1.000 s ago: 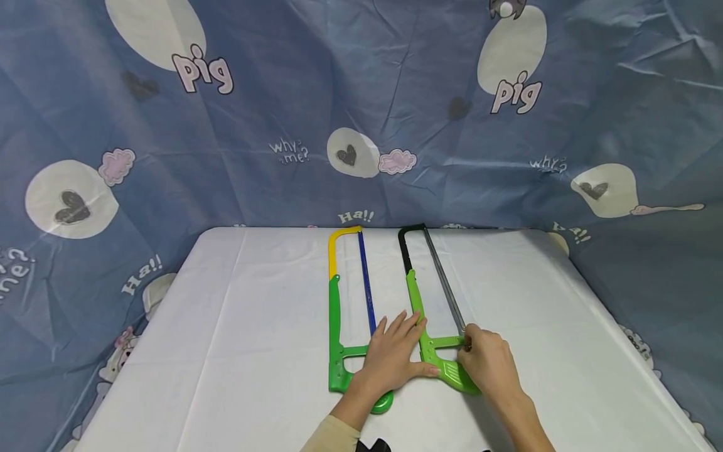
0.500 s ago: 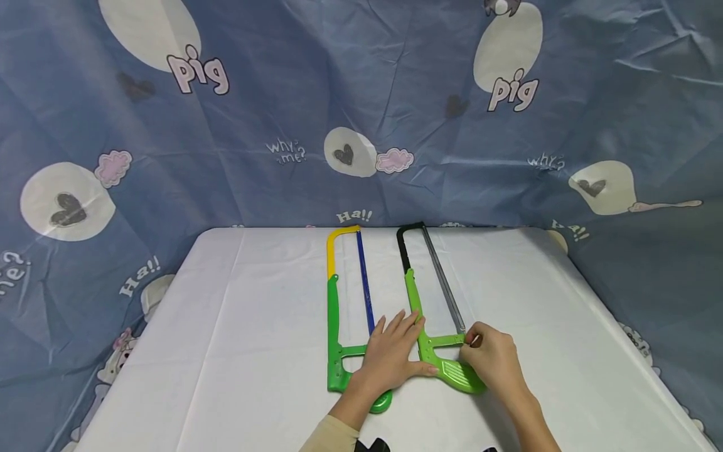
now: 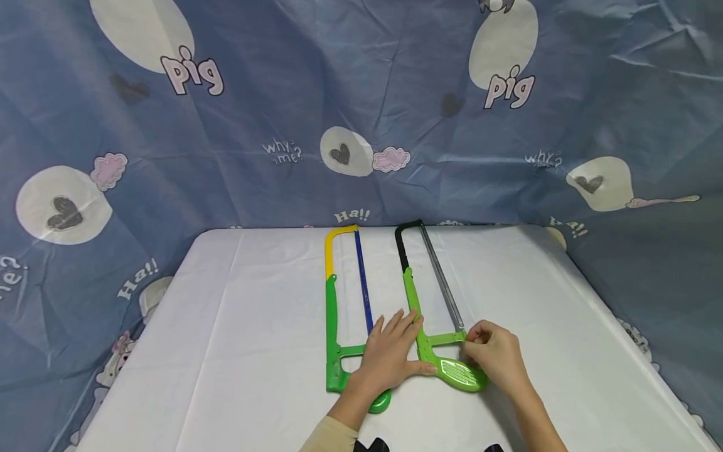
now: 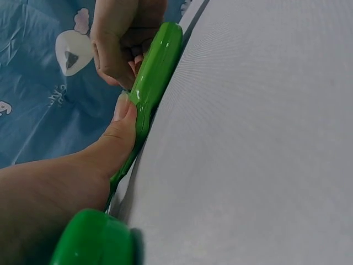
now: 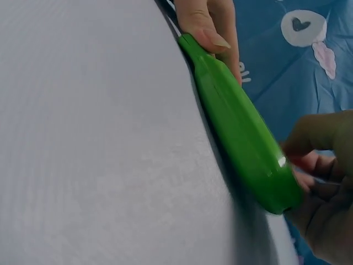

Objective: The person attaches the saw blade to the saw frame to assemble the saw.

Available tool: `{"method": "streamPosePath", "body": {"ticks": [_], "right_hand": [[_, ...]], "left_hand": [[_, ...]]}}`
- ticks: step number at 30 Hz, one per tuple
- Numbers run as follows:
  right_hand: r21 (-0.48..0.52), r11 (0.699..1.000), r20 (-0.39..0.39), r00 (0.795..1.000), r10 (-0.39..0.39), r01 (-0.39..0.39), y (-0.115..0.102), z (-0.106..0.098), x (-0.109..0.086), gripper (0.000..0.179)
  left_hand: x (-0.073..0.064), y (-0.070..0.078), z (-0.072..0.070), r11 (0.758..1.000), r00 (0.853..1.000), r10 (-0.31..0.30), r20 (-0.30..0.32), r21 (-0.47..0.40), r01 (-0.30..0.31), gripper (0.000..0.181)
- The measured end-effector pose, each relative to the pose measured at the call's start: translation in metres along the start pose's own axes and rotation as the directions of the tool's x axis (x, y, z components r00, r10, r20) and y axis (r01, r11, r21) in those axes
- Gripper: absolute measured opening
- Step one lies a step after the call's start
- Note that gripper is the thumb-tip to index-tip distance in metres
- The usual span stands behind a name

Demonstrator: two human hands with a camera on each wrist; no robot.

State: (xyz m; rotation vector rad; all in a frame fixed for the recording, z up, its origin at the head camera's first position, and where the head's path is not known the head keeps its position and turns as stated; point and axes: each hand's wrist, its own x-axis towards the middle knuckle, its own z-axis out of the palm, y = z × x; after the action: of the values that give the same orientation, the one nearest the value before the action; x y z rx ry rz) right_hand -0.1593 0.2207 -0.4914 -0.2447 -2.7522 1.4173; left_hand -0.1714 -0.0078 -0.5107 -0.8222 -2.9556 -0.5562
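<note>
A light green hacksaw [image 3: 413,292] with a black front bow and grey blade lies on the white table. My left hand [image 3: 390,358] rests flat on its frame, fingers spread, the thumb against the base of the handle [image 4: 157,72]. At the lower blade end, just past the frame's cross arm, my right hand [image 3: 497,355] pinches a small part with thumb and curled forefinger. That part is hidden by the fingers. In the right wrist view, the curled right fingers [image 5: 322,171] are beside the handle's end. A second hacksaw [image 3: 332,314], green and yellow with a blue blade, lies partly under the left hand and wrist.
The white-covered table [image 3: 254,326] runs back to a blue printed cloth [image 3: 271,113] hanging behind and at the sides. Two small black objects show at the front edge, one being a black piece [image 3: 373,446] near the left sleeve [image 3: 330,434].
My right hand has turned slightly and shifted a little right at the blade end, uncovering more of the handle and cross arm. The left hand stays in place on the frame.
</note>
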Motion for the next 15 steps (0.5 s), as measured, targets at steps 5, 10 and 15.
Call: {"method": "streamPosePath", "body": {"ticks": [5,10,15], "right_hand": [[0.143,0.987,0.044,0.997,0.069,-0.074,0.0017,-0.0018,0.0018,0.014],[0.282,0.952,0.108,0.990,0.089,-0.116,0.0037,-0.0030,0.0059,0.017],[0.418,0.886,0.182,0.974,0.137,-0.203,0.0101,-0.0034,0.0084,0.016]], "left_hand": [[0.0000,-0.0006,-0.0002,1.000,1.000,-0.008,0.006,-0.015,0.008,0.099],[-0.0001,-0.0008,-0.0010,1.000,1.000,-0.015,0.002,-0.014,0.015,0.099],[-0.0004,-0.0011,-0.0014,1.000,1.000,-0.009,0.008,-0.010,0.010,0.098]]}}
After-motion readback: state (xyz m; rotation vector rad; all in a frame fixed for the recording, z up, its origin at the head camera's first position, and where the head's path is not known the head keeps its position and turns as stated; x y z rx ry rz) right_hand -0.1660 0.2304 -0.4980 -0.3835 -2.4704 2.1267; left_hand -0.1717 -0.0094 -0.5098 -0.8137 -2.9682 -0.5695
